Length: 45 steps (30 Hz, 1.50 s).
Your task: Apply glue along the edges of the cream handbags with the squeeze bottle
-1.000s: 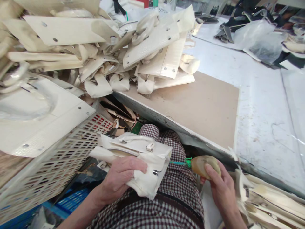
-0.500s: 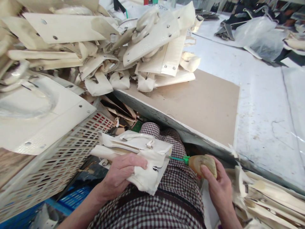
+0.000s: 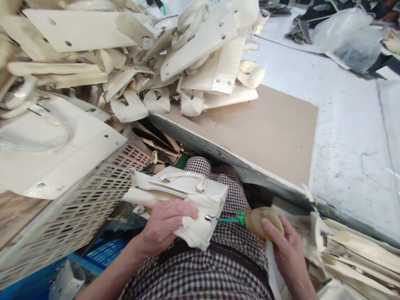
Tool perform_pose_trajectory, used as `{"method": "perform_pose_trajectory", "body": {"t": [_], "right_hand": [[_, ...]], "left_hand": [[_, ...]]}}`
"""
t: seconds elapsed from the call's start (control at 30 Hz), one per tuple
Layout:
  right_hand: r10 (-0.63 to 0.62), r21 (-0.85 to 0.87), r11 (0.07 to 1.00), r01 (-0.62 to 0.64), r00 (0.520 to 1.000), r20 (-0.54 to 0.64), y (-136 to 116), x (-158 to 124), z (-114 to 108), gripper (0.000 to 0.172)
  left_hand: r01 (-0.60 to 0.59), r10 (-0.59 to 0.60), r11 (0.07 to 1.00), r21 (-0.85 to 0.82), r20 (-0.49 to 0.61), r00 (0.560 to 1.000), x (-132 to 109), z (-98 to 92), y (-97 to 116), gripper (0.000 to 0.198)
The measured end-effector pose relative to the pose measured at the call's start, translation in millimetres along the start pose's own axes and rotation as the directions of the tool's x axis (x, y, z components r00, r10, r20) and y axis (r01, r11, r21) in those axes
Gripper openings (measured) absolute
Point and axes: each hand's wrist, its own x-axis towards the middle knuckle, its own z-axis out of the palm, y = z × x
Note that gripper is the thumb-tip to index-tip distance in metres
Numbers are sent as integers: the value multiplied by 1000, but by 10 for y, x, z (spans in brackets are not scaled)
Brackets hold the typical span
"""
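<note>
Over my lap, my left hand grips a small cream handbag with a top handle, a zipper and small metal fittings. The thumb side of the hand presses its near panel. My right hand is wrapped round a yellowish squeeze bottle with a green cap and a thin green nozzle. The nozzle points left and its tip lies close to the metal zipper end at the bag's right side. I cannot tell whether the tip touches the bag.
Cream bag pieces are heaped along the table's far left. A brown board lies on the white tabletop. To my left stands a white plastic crate above blue crates. More cream bags are at lower right.
The bottle's nozzle has dropped from the bag's right edge to beside the zipper end. My left hand and the bag have shifted slightly right in view.
</note>
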Motion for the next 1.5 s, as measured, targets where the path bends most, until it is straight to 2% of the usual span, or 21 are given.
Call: {"method": "perform_pose_trajectory", "body": {"t": [0.13,0.3,0.5,0.63,0.8,1.03,1.2,1.4,1.5], "right_hand": [[38,139,990,-39,999,7,6,-209,81,55],[23,149,989,-17,999,-42,-64,-413,149,51],[88,289,955,-65,994,-69,-116,-492,164,47],[98,306,950,-68,992,-82,-88,-485,190,48],[54,194,981,-33,993,-108,-32,-383,144,53],[-145,-71,988,138,983,-112,71,-167,-47,55],[-241,-122,964,237,970,-20,124,-195,-60,46],[-321,-174,934,311,947,-30,174,-26,-131,46],[-360,-163,920,356,933,3,162,16,-151,46]], "left_hand": [[50,-49,998,-36,5,999,21,-16,-17,30],[27,-29,997,-78,-25,999,64,-38,-34,24],[64,-65,995,-73,-23,998,55,-40,-23,26],[47,-48,997,-64,-10,999,60,-29,-26,24],[38,-38,996,-85,-3,999,78,-12,-37,22],[9,-9,997,-73,9,1000,103,-4,-59,21],[-3,4,998,-66,19,1000,114,-18,-68,21],[26,-25,998,-65,19,1000,135,0,-62,22],[32,-31,996,-82,12,999,141,-3,-72,21]]}}
